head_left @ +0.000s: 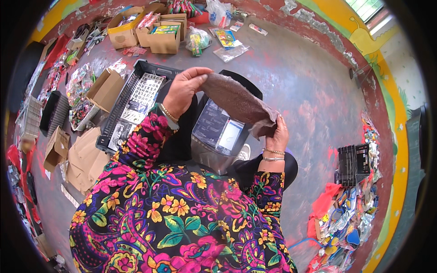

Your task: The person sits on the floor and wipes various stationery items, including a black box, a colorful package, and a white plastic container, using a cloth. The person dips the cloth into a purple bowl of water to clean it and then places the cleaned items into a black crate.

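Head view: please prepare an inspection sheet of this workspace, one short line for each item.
Surface: grey floor, reddish stains.
Job's things: brown cloth stretched between both hands; dark printed package below it.
Clutter: cardboard boxes at the far side, dark crate on the left, mixed pile on the right.
Hands: left hand and right hand each pinch the cloth.
Cables: thin blue strip by the right pile, cord or strap unclear.
Surroundings: red-and-yellow wall, paint peeling.
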Action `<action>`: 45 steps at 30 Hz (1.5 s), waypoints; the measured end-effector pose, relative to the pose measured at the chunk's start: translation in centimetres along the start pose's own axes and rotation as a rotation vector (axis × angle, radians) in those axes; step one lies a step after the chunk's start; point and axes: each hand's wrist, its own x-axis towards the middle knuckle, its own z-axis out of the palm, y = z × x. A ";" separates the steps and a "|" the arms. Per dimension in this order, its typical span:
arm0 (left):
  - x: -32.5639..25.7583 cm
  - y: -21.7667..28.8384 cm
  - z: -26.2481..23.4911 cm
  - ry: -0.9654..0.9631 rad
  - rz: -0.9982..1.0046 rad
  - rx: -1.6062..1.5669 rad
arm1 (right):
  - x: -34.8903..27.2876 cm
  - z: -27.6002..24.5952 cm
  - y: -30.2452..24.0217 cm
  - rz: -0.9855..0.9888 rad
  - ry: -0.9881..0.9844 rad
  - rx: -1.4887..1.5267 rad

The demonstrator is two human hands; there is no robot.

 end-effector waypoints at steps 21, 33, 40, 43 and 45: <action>-3.2 -2.9 10.6 -0.573 0.281 0.940 | -1.9 1.7 11.4 0.449 -0.386 -0.123; -3.2 -3.8 7.3 -0.601 0.381 1.145 | -2.3 1.0 7.5 -0.125 -0.754 -1.191; -4.0 -2.6 5.8 -0.524 0.498 1.131 | -4.5 4.3 7.2 0.090 -0.657 -0.884; -5.1 -4.4 6.7 -0.526 0.756 1.040 | -6.1 6.7 6.0 -0.005 -0.626 -0.948; -5.9 -4.7 7.5 -0.587 0.833 0.960 | -6.5 8.1 5.2 -0.083 -0.597 -0.997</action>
